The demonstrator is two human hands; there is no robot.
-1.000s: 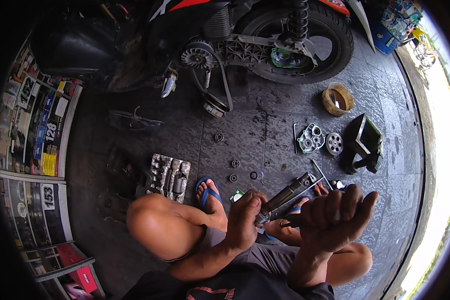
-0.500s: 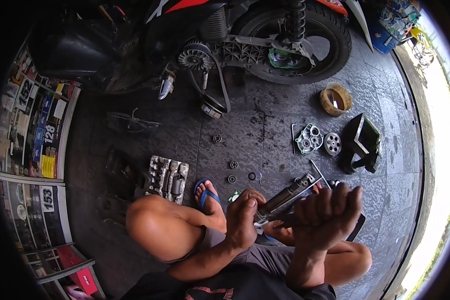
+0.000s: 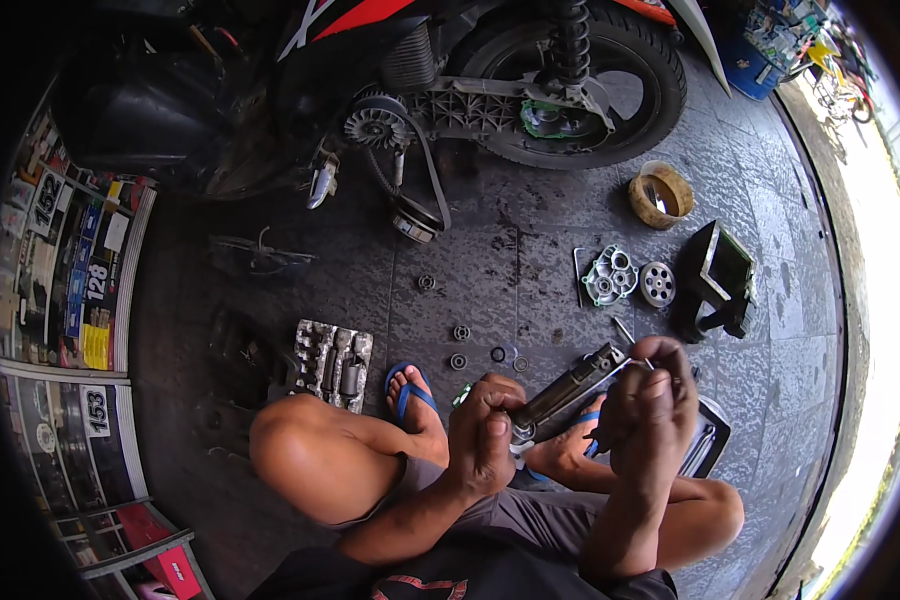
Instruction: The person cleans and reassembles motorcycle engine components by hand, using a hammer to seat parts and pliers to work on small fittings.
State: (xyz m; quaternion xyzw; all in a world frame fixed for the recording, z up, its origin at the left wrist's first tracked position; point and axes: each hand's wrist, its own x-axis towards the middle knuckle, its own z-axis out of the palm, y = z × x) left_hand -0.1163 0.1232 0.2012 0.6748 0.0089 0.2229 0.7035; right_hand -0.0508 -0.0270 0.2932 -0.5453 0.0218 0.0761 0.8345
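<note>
My left hand (image 3: 485, 440) grips the lower end of a long metal cylindrical tool (image 3: 560, 395), angled up and right between my knees, with a crossbar (image 3: 621, 331) at its upper end. My right hand (image 3: 655, 410) is raised beside that upper end, fingers curled over a thin bar or something else I cannot make out; a dark piece shows below its fingers. Several small bearings and rings (image 3: 459, 334) lie on the floor (image 3: 560, 300) beyond my hands.
A scooter (image 3: 440, 90) stands at top. A gasket-fitted cover (image 3: 610, 275), pulley (image 3: 657, 285), dark bin (image 3: 718, 270) and plastic ring tub (image 3: 660, 195) lie right. A socket set (image 3: 332, 365) sits by my left foot. A display case (image 3: 80, 300) lines the left side.
My right hand has turned and shifted up and left onto the tool's upper end, its thumb now showing, uncovering more of a dark tray behind it. My left hand stays on the tool.
</note>
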